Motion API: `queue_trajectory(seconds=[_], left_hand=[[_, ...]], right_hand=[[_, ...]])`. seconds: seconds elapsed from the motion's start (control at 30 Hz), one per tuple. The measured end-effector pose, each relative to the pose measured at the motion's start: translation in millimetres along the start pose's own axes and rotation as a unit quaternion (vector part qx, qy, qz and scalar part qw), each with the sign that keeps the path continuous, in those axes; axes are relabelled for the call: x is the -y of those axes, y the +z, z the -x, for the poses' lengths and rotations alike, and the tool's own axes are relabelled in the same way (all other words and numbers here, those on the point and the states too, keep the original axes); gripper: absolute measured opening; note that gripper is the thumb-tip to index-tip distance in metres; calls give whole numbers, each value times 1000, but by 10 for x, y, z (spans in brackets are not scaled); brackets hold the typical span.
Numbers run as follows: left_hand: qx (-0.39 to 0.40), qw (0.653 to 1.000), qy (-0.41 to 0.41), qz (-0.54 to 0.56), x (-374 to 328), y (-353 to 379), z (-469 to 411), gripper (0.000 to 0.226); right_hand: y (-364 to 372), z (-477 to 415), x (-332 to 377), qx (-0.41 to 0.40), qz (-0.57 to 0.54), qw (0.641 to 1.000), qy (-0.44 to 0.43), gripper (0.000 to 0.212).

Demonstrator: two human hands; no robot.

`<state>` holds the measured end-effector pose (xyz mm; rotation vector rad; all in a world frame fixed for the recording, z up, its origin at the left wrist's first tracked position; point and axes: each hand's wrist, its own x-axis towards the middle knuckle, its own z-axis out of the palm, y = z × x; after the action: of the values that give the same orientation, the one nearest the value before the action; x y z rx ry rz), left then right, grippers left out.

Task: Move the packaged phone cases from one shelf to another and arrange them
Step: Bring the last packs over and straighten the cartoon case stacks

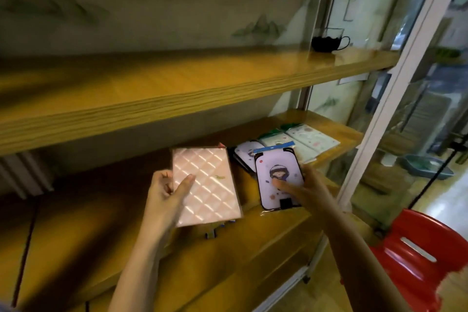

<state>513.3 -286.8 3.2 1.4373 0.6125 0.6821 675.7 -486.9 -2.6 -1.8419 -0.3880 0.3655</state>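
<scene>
My left hand (166, 195) grips a pink quilted packaged case (206, 185), thumb across its front, held tilted above the lower wooden shelf (273, 230). More packages seem stacked behind it, their edges peeking out below. My right hand (302, 187) holds a white packaged case with a cartoon figure (277, 175), thumb on its front, fingers behind. Further back on the lower shelf lie another cartoon case (244, 153) and two pale green-white packaged cases (283, 142) (312, 135). The upper wooden shelf (177, 88) runs across above them.
A black cup (328, 43) stands at the right end of the upper shelf. A white metal upright (395, 88) and glass panels close the right side. A red plastic stool (420, 258) stands at the lower right. A dark cord hangs at the left.
</scene>
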Motion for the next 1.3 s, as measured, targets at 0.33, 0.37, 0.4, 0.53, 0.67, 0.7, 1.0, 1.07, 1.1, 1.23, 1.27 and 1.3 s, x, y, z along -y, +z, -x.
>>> queue_trajectory(seconds=[0.33, 0.37, 0.4, 0.53, 0.67, 0.7, 1.0, 1.07, 1.1, 1.23, 1.27, 1.3], left_hand=[[-167, 985, 28, -37, 172, 450, 15, 33], [-183, 982, 33, -43, 174, 493, 40, 32], [-199, 978, 37, -51, 174, 527, 67, 32], [-261, 961, 40, -81, 146, 565, 201, 31], [-302, 948, 23, -95, 120, 497, 350, 33], [-308, 947, 21, -89, 117, 483, 378, 34], [-300, 946, 4, -121, 69, 296, -33, 31], [-293, 948, -10, -121, 152, 212, -191, 32], [-293, 945, -21, -142, 190, 172, -256, 33], [-292, 911, -42, -288, 310, 70, -431, 28], [-289, 902, -44, -316, 340, 55, -462, 27], [-284, 892, -54, -346, 359, 46, -487, 26]], right_hand=[[-90, -1088, 104, 98, 133, 985, -44, 57], [-80, -1168, 124, 113, 150, 981, -48, 58], [-63, -1241, 133, 123, 171, 976, -53, 59], [-15, -1456, 65, 140, 320, 935, -57, 79], [-71, -1436, 45, 107, 490, 854, -142, 86], [-79, -1419, 42, 96, 496, 848, -163, 84], [116, -1129, 160, 165, 377, 861, -299, 68], [182, -1057, 173, 177, 364, 857, -317, 64], [213, -1023, 182, 183, 361, 857, -320, 62], [345, -900, 211, 200, 351, 864, -300, 56], [389, -870, 220, 204, 350, 866, -292, 55], [438, -845, 225, 209, 349, 868, -284, 54]])
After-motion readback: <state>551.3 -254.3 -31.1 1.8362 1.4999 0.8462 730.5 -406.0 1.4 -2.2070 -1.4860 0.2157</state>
